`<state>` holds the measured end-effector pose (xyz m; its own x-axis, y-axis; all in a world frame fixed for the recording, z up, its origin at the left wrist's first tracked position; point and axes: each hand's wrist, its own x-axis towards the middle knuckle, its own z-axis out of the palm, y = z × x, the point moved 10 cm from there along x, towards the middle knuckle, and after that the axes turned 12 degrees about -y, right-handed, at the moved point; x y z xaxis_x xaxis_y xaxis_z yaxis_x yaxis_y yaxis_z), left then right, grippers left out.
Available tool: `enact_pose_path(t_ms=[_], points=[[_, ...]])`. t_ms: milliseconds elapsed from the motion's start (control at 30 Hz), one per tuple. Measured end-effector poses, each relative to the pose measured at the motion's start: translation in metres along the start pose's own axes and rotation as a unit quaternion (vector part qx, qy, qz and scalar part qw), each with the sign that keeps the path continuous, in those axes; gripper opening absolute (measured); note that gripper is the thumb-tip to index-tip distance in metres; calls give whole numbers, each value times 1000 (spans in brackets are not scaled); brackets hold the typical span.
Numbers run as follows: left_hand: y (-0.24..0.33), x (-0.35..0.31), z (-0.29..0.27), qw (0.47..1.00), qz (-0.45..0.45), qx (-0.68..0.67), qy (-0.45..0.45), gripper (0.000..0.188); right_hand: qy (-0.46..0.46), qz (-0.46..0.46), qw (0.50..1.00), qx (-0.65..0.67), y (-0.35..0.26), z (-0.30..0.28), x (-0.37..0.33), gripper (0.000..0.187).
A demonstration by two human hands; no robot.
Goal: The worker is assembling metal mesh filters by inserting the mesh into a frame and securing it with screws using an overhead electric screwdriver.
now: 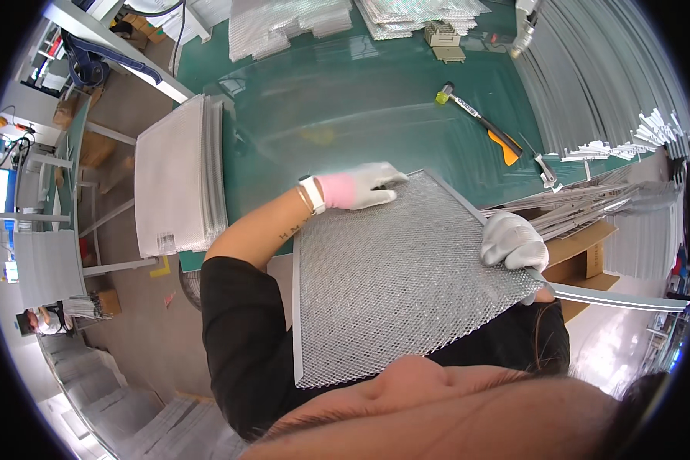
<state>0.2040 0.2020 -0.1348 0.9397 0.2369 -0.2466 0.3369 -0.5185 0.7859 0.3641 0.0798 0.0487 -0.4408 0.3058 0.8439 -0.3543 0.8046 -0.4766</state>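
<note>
A silvery wire mesh panel (406,268) is held tilted before me, with flat metal edging along its left side and its upper right side. My left hand (360,186), in a white glove with a pink cuff, rests at the panel's far edge. Its fingers are stretched out, the thumb a little apart. At the panel's right corner, my gloved right hand (514,241) has its fingers wrapped round a metal edging strip (621,297). That strip's free end sticks out to the right past the hand. The right thumb is mostly hidden.
On the green table (322,115) lie a hammer (471,107), an orange-handled tool (504,146) and a grey-handled tool (546,170). Stacked mesh panels (176,176) stand at left. Long metal strips (606,69) fill the right side, above a cardboard box (583,257).
</note>
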Motion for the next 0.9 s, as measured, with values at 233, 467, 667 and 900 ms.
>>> enact_pose_path(t_ms=[233,467,667,900], points=[[99,-121,-33,940,265,-216,-2,64,18,103,994,-26,18,-5,44,28],[151,-262,-73,694,225,65,680,18,131,220,956,-140,87,-54,90,8],[115,-266,-104,667,180,-2,723,20,154,224,959,-81,125,-64,84,10],[115,-262,-101,686,204,-10,698,20,222,217,945,-101,130,-68,83,20]])
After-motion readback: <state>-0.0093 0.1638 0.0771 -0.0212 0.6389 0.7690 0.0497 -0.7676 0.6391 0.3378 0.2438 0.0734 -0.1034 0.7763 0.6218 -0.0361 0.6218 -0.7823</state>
